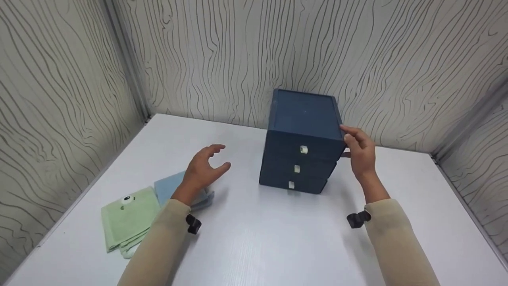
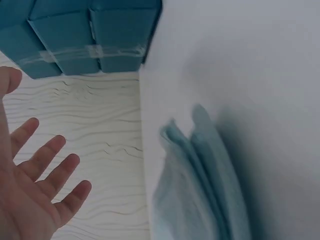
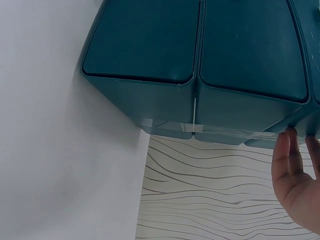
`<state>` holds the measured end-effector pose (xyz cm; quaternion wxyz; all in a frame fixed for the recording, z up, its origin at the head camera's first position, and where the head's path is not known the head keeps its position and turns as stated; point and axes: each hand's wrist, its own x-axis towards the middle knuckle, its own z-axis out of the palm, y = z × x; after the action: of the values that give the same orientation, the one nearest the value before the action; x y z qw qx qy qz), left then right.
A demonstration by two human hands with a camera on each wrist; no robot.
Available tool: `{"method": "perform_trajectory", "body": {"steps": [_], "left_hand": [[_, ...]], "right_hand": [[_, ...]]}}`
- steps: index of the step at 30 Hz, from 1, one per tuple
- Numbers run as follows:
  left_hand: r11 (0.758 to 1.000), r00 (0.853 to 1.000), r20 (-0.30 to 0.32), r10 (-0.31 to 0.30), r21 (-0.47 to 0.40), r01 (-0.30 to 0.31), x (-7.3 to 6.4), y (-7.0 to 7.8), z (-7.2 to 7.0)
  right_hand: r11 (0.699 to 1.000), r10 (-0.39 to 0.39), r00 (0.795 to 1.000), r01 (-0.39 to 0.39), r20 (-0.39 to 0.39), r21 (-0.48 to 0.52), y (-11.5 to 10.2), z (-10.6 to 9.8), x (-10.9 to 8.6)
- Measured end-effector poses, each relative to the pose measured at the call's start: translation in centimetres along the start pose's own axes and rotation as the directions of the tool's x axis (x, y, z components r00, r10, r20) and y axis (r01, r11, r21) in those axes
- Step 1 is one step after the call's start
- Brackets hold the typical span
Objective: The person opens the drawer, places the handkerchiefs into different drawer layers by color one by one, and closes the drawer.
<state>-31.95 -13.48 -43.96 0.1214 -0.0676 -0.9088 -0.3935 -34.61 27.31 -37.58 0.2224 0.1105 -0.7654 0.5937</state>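
A dark blue three-drawer cabinet (image 1: pixel 305 113) stands on the white table, its drawers closed and each with a small pale pull. My right hand (image 1: pixel 362 153) touches the cabinet's upper right edge near the front corner. In the right wrist view, fingertips (image 3: pixel 290 134) of that hand rest against the cabinet's side (image 3: pixel 150 105). My left hand (image 1: pixel 202 169) is raised with spread fingers and holds nothing, left of the cabinet. Behind and below it lies a folded light blue towel (image 1: pixel 168 186), partly hidden by the wrist. The left wrist view shows this towel's folded edges (image 2: pixel 200 170) up close.
A folded light green towel (image 1: pixel 131 216) with an eye on it lies left of the blue one, partly under the left sleeve in view. Wood-grain patterned panels (image 1: pixel 210 51) rise behind the table and at both sides.
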Motion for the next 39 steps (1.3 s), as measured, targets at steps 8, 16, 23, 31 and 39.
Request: {"method": "perform_trajectory", "body": {"steps": [8, 16, 23, 31, 39], "left_hand": [[0.992, 0.991, 0.074, -0.113, 0.068, 0.108, -0.2, -2.8, -0.9], [0.98, 0.976, 0.133, -0.174, 0.125, 0.158, -0.3, -4.5, -2.8], [0.964, 0.962, 0.176, -0.207, 0.203, 0.17, -0.5, -5.5, -3.9], [0.945, 0.932, 0.239, -0.273, 0.246, 0.214, -0.8, -6.9, -4.0], [0.938, 0.929, 0.251, -0.271, 0.287, 0.196, -1.2, -7.6, -3.8]], "right_hand": [[1.0, -0.004, 1.0, 0.004, 0.008, 0.02, 0.2, 0.2, -0.1], [0.999, 0.0, 1.0, 0.0, 0.004, 0.038, 0.0, 0.3, -0.1], [1.0, -0.001, 1.0, 0.001, -0.007, 0.013, -0.1, 0.2, 0.0], [1.0, 0.005, 1.0, -0.005, 0.0, 0.015, -0.1, 0.0, 0.0], [0.999, -0.008, 1.0, 0.008, -0.001, 0.04, 0.0, 0.1, 0.0]]}}
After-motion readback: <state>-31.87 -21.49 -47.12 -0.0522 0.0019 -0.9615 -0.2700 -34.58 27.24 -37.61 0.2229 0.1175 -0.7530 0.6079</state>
